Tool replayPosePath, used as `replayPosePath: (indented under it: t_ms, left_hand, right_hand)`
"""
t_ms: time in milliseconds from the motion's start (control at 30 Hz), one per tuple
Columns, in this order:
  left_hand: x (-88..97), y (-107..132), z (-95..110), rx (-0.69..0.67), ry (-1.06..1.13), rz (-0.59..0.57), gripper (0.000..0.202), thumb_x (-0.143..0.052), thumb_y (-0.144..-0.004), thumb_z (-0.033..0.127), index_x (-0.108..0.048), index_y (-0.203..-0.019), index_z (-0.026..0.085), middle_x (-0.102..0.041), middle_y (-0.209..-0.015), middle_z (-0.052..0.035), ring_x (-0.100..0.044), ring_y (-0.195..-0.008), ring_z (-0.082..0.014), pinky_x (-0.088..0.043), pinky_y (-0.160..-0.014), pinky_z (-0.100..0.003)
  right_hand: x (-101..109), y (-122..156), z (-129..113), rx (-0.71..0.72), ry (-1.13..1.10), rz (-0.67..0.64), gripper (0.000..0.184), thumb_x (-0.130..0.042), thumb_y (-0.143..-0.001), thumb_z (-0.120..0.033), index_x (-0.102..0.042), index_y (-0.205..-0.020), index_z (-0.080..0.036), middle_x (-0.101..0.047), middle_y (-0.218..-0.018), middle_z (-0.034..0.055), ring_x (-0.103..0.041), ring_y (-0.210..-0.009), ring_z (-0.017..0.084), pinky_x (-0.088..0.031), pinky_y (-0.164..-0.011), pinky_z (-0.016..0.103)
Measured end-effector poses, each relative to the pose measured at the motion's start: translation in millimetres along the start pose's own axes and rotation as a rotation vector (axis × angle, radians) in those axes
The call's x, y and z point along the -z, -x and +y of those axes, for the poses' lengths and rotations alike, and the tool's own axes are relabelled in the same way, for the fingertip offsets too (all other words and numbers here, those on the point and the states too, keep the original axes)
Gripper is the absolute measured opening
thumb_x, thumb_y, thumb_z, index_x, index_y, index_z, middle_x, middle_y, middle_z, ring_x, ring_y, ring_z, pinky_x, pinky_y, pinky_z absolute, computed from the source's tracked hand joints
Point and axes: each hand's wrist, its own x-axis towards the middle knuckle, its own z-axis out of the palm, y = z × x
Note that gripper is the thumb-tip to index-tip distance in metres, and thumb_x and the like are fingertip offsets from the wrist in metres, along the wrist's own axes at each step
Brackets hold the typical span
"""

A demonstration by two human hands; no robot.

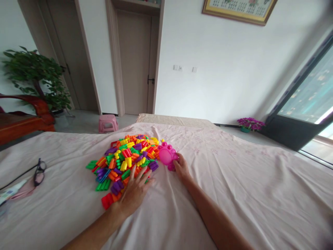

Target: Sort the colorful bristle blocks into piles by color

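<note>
A heap of colourful plastic building blocks [130,156] lies on the pale pink cloth [208,194]. My left hand [135,191] rests with spread fingers on the near edge of this heap, touching several blocks. What lies under its palm is hidden. To the right of the heap, my right hand [182,168] grips a bright pink plastic piece [166,155] with a round middle and a knobbly rim. Its fingers are closed on the piece's right side. The pink piece stands beside the heap's right edge; I cannot tell whether they touch.
Eyeglasses [39,172] lie at the left with a pink cloth [24,191] and a white packet [11,191]. Beyond the covered surface stand a pink stool [108,123], a wooden armchair [39,107], a leafy plant [35,76] and a pot of purple flowers [250,124].
</note>
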Motion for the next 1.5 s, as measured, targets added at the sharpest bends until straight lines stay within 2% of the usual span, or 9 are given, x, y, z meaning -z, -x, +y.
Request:
replayPosePath:
  t_ms: [433, 600, 733, 833, 933, 1067, 1267, 1367, 1500]
  left_hand:
    - [5.0, 13, -20, 0.032, 0.052, 0.011, 0.039, -0.061, -0.086, 0.016, -0.067, -0.118, 0.037, -0.063, -0.136, 0.0022, -0.051, -0.131, -0.0240, -0.019, -0.121, -0.055]
    - [3.0, 11, -21, 0.054, 0.112, 0.050, 0.033, -0.064, -0.083, 0.017, -0.070, -0.110, 0.034, -0.066, -0.131, 0.0031, -0.054, -0.126, -0.0226, -0.017, -0.122, -0.053]
    - [1.7, 11, -19, 0.083, 0.193, 0.134, 0.025, -0.062, -0.083, 0.017, -0.072, -0.100, 0.031, -0.069, -0.125, 0.0027, -0.057, -0.121, -0.0225, -0.019, -0.121, -0.052]
    - [5.1, 8, -17, 0.074, 0.208, 0.168, 0.023, -0.058, -0.084, 0.016, -0.072, -0.096, 0.029, -0.071, -0.120, 0.0013, -0.059, -0.119, -0.0233, -0.021, -0.120, -0.053]
    - [8.8, 5, -15, 0.052, 0.185, 0.215, 0.024, -0.054, -0.086, 0.017, -0.072, -0.096, 0.030, -0.073, -0.117, 0.0014, -0.060, -0.118, -0.0241, -0.024, -0.118, -0.054]
    - [10.4, 2, -13, 0.057, 0.154, 0.284, 0.019, -0.056, -0.086, 0.022, -0.073, -0.094, 0.029, -0.075, -0.111, 0.0011, -0.063, -0.112, -0.0246, -0.026, -0.116, -0.054]
    - [2.9, -1, -17, 0.059, 0.128, 0.328, 0.018, -0.056, -0.088, 0.025, -0.072, -0.094, 0.030, -0.076, -0.107, 0.0029, -0.065, -0.108, -0.0225, -0.025, -0.118, -0.052]
    - [-2.0, -1, -24, -0.014, 0.082, 0.334, 0.018, -0.057, -0.087, 0.026, -0.072, -0.096, 0.031, -0.076, -0.105, 0.0045, -0.066, -0.105, -0.0205, -0.024, -0.119, -0.049]
    - [-5.7, 1, -33, -0.101, -0.031, 0.285, 0.021, -0.059, -0.085, 0.024, -0.072, -0.101, 0.031, -0.075, -0.110, 0.0035, -0.065, -0.108, -0.0216, -0.021, -0.120, -0.050]
  right_hand:
    - [71, -1, 0, -0.037, 0.038, 0.161, 0.052, -0.054, -0.070, -0.029, -0.055, -0.120, -0.015, -0.059, -0.061, -0.0026, -0.055, -0.049, 0.016, -0.040, -0.043, 0.024]
    - [51, 14, -8, -0.047, -0.022, -0.104, 0.050, -0.054, -0.074, -0.026, -0.055, -0.124, -0.016, -0.062, -0.069, -0.0010, -0.057, -0.051, 0.014, -0.040, -0.046, 0.023]
    - [39, 24, -12, 0.103, 0.241, -0.363, 0.037, -0.058, -0.080, -0.027, -0.065, -0.116, -0.018, -0.069, -0.084, 0.0033, -0.063, -0.069, 0.017, -0.047, -0.058, 0.025]
    - [53, 14, -16, 0.180, 0.479, -0.378, 0.033, -0.056, -0.090, -0.038, -0.069, -0.115, -0.022, -0.073, -0.100, 0.0054, -0.066, -0.084, 0.021, -0.051, -0.071, 0.031]
    - [99, -11, -16, 0.174, 0.691, -0.054, 0.040, -0.044, -0.097, -0.045, -0.069, -0.117, -0.021, -0.070, -0.117, 0.0090, -0.065, -0.103, 0.026, -0.050, -0.090, 0.039]
    - [205, -41, -6, -0.106, 1.184, 0.328, 0.048, -0.037, -0.098, -0.036, -0.056, -0.136, -0.014, -0.060, -0.135, 0.0172, -0.054, -0.125, 0.031, -0.040, -0.106, 0.045]
    - [359, -32, 22, -0.548, 1.416, 0.616, 0.061, -0.033, -0.098, -0.049, -0.053, -0.136, -0.007, -0.054, -0.137, 0.0240, -0.048, -0.130, 0.038, -0.040, -0.103, 0.048]
    - [391, -27, 30, -0.610, 1.431, 0.698, 0.061, -0.034, -0.097, -0.052, -0.059, -0.129, -0.007, -0.054, -0.136, 0.0251, -0.048, -0.128, 0.040, -0.041, -0.101, 0.050]
    - [402, -36, 31, -0.600, 1.437, 0.619, 0.050, -0.033, -0.099, -0.041, -0.061, -0.124, -0.008, -0.061, -0.128, 0.0234, -0.056, -0.122, 0.037, -0.044, -0.098, 0.048]
